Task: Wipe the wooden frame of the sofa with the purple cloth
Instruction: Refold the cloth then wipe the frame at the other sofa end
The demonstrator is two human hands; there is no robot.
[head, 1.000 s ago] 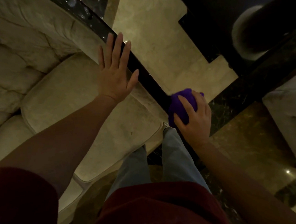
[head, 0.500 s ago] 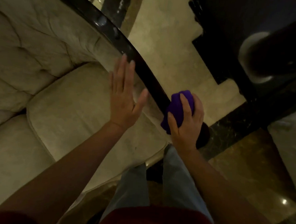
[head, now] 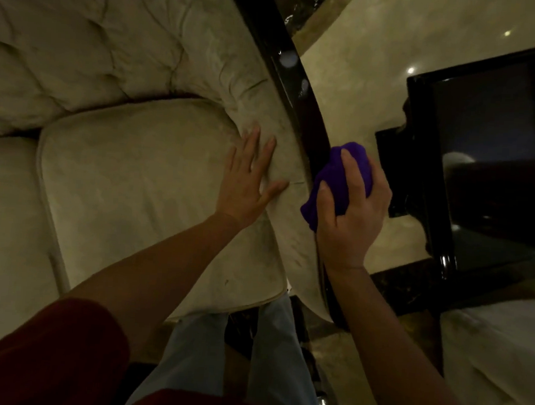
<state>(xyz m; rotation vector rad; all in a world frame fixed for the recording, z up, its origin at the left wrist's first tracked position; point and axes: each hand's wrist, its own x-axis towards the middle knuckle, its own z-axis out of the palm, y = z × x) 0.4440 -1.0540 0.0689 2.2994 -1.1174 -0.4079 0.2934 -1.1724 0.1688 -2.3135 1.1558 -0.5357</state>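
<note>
The sofa's dark glossy wooden frame (head: 286,78) runs along the top of the cream padded armrest, from the upper middle down toward my legs. My right hand (head: 350,213) grips the bunched purple cloth (head: 339,178) and presses it against the frame's outer side. My left hand (head: 248,182) lies flat with fingers spread on the cream armrest padding, just left of the frame. The stretch of frame under the cloth and right hand is hidden.
Cream seat cushions (head: 141,188) and a tufted backrest (head: 97,41) fill the left. A dark glossy table (head: 487,172) stands close on the right across a strip of pale marble floor (head: 356,67). Another cream seat (head: 501,351) shows at lower right.
My right hand with the cloth has slid along the frame, away from its lower end. My left hand stays flat on the armrest. The view has shifted and turned.
</note>
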